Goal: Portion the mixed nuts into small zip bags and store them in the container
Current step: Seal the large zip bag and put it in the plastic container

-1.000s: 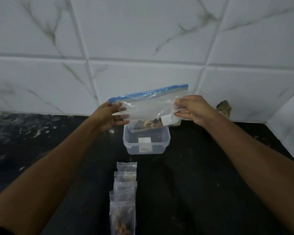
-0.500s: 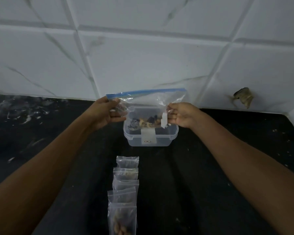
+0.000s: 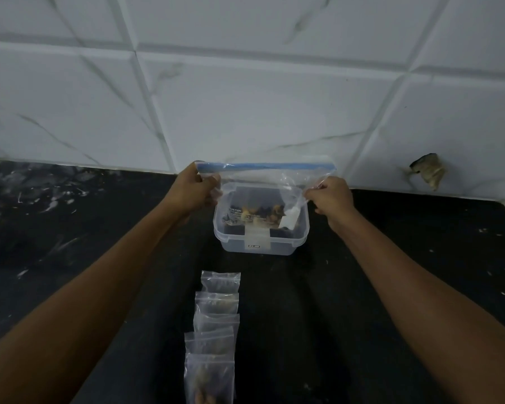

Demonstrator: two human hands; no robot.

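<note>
A large clear zip bag (image 3: pixel 260 182) with a blue seal strip and mixed nuts at its bottom hangs upright, its lower part inside the clear plastic container (image 3: pixel 260 243). My left hand (image 3: pixel 194 189) pinches the bag's upper left corner. My right hand (image 3: pixel 331 193) pinches its upper right side. The container stands on the black counter near the wall. Several small zip bags (image 3: pixel 216 322) with nuts lie in an overlapping row on the counter, in front of the container, between my forearms.
White marble-look tiles (image 3: pixel 245 97) rise directly behind the container. A rough hole (image 3: pixel 427 172) breaks the wall at the right. The black counter (image 3: pixel 70 228) stretches left and right, with white specks on it.
Both hands have lowered the large bag from above the container until its bottom sits inside. The view has tilted down slightly.
</note>
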